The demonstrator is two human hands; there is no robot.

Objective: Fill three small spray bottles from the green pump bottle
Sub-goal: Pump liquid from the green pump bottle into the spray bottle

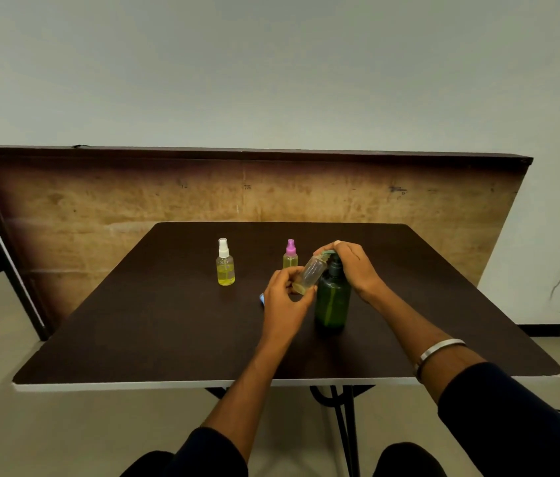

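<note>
The green pump bottle [332, 301] stands upright right of the middle of the dark table [168, 339]. My right hand [352, 266] lies over its pump head, fingers curled round the top. My left hand [283, 297] holds a small clear uncapped bottle [310, 274], tilted with its mouth up against the pump nozzle; a little yellow liquid sits at its bottom. A white-capped spray bottle [225, 263] with yellow liquid stands to the left. A pink-capped spray bottle [290, 254] with yellow liquid stands behind my left hand.
A small blue object [262, 299], mostly hidden by my left hand, lies on the table. A wooden board [99, 208] leans upright behind the table. The table's near edge runs across at my forearms.
</note>
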